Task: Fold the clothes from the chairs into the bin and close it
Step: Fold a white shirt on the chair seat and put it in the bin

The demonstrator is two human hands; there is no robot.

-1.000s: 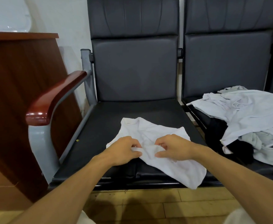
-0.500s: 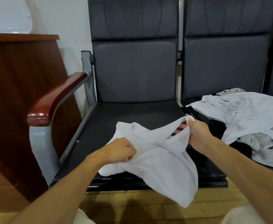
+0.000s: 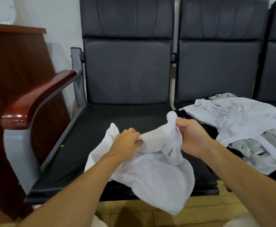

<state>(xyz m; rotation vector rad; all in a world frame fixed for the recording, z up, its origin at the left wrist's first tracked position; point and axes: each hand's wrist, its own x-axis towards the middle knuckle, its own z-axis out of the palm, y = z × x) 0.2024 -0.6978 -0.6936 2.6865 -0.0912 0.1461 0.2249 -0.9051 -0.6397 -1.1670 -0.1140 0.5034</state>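
L hand [image 3: 127, 142] pinching a fold of the white top [image 3: 152, 176], R hand [image 3: 193, 138] gripping its bunched edge, over the chair seat [image 3: 91, 136]. Clothes pile [image 3: 242, 122] at 3 o'clock.

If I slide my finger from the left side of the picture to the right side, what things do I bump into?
brown wooden cabinet → wooden armrest → left hand → right hand → pile of light clothes. Both hands grip a white garment.
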